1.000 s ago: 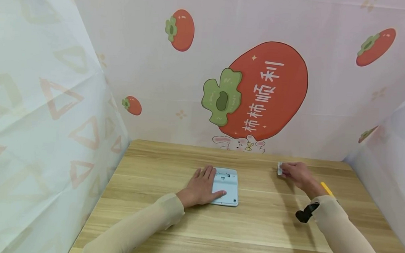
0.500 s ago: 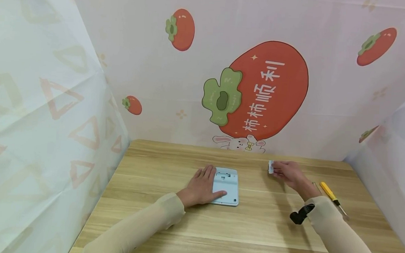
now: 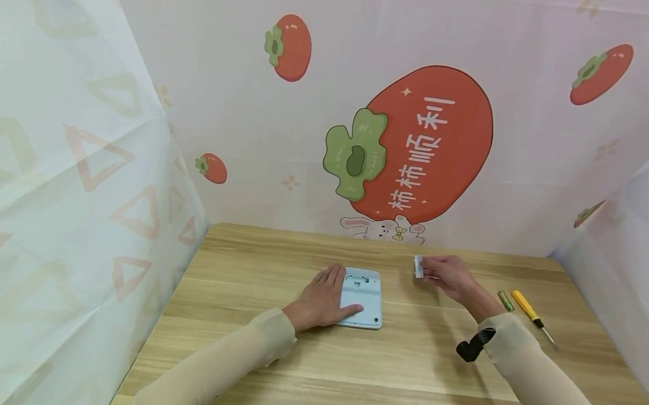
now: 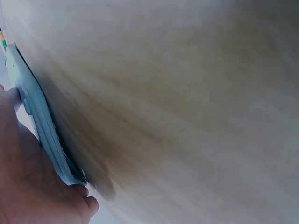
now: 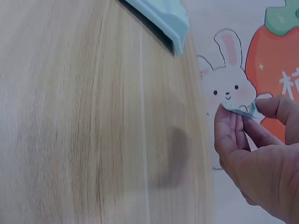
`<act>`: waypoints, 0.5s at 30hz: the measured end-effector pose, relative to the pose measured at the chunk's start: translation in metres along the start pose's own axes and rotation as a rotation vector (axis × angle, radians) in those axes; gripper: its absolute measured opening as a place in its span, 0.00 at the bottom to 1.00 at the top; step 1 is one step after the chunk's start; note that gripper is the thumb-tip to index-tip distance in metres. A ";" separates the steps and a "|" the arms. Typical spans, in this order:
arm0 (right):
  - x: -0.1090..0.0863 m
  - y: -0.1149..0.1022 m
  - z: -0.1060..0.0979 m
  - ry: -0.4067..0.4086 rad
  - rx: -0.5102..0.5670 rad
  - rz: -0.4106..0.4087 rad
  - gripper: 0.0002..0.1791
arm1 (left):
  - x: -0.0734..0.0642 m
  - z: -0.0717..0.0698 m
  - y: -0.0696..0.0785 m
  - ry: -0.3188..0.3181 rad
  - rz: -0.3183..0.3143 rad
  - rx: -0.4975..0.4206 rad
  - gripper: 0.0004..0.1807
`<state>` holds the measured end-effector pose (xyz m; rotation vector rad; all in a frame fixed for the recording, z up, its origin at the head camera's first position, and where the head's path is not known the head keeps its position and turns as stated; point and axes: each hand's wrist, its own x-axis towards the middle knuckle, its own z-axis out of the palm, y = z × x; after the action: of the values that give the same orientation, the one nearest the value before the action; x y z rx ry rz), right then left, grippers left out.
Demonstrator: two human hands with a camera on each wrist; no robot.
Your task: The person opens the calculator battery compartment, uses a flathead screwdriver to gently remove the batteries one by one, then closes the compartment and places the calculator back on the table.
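A light-blue calculator (image 3: 368,299) lies back up on the wooden table, its small battery compartment exposed near the far end. My left hand (image 3: 325,297) rests along its left side, fingers fairly straight and thumb laid across the back; the left wrist view shows the calculator's edge (image 4: 39,112) beside the palm. Right of the calculator and above the table, my right hand (image 3: 453,276) pinches a small light-blue battery cover (image 3: 418,267). In the right wrist view, thumb and fingertips hold that cover (image 5: 240,111) by its ends.
A green battery (image 3: 506,301) lies to the right of my right hand, beside a screwdriver (image 3: 525,306) with a yellow handle. Behind the table's far edge stands a wall covering (image 3: 241,112) printed with persimmons; another covering (image 3: 81,214) borders the left side.
My right hand has moved left toward the calculator, carrying the battery cover. The battery and the whole screwdriver have come into sight from behind the right arm. My left hand stays in place.
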<state>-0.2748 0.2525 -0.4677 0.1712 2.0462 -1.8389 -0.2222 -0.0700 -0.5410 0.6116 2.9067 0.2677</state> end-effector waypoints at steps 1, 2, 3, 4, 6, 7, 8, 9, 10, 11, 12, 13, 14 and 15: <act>0.000 0.000 0.002 -0.002 -0.001 0.003 0.26 | 0.000 0.000 0.000 0.003 0.000 -0.003 0.60; 0.000 -0.001 0.004 -0.003 0.000 0.005 0.26 | 0.000 0.000 0.000 0.003 0.001 -0.003 0.59; -0.001 -0.001 0.005 -0.016 -0.007 0.003 0.26 | 0.000 0.001 0.000 0.006 0.002 -0.005 0.59; -0.001 -0.002 0.007 -0.021 -0.011 0.003 0.26 | 0.000 0.001 0.000 0.008 0.003 -0.006 0.59; -0.002 -0.002 0.010 -0.029 -0.015 0.007 0.25 | 0.000 0.001 0.000 0.010 0.006 -0.003 0.59; -0.003 -0.003 0.012 -0.036 -0.019 0.008 0.26 | 0.000 0.001 -0.001 0.010 0.007 -0.001 0.59; -0.003 -0.003 0.014 -0.037 -0.022 0.010 0.25 | 0.000 0.001 -0.001 0.010 0.008 0.003 0.59; -0.003 -0.004 0.016 -0.039 -0.025 0.015 0.25 | 0.000 0.001 -0.001 0.007 0.007 0.008 0.59; -0.003 -0.004 0.018 -0.036 -0.026 0.021 0.25 | 0.000 0.001 -0.001 0.004 0.006 0.010 0.59; -0.003 -0.004 0.020 -0.038 -0.030 0.023 0.25 | 0.000 0.000 0.000 0.002 0.004 0.013 0.59; -0.002 -0.004 0.022 -0.038 -0.038 0.027 0.25 | 0.000 0.000 0.000 0.000 0.003 0.015 0.59; -0.002 -0.004 0.024 -0.040 -0.040 0.029 0.26 | 0.000 -0.001 0.000 -0.003 0.002 0.015 0.59; -0.003 -0.004 0.026 -0.042 -0.042 0.028 0.25 | 0.000 0.000 0.000 -0.005 0.002 0.016 0.59; -0.003 -0.004 0.028 -0.045 -0.044 0.029 0.25 | 0.000 0.000 0.000 -0.009 0.001 0.018 0.59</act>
<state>-0.2678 0.2249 -0.4650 0.1453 2.0408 -1.7636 -0.2220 -0.0696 -0.5406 0.6153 2.9032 0.2393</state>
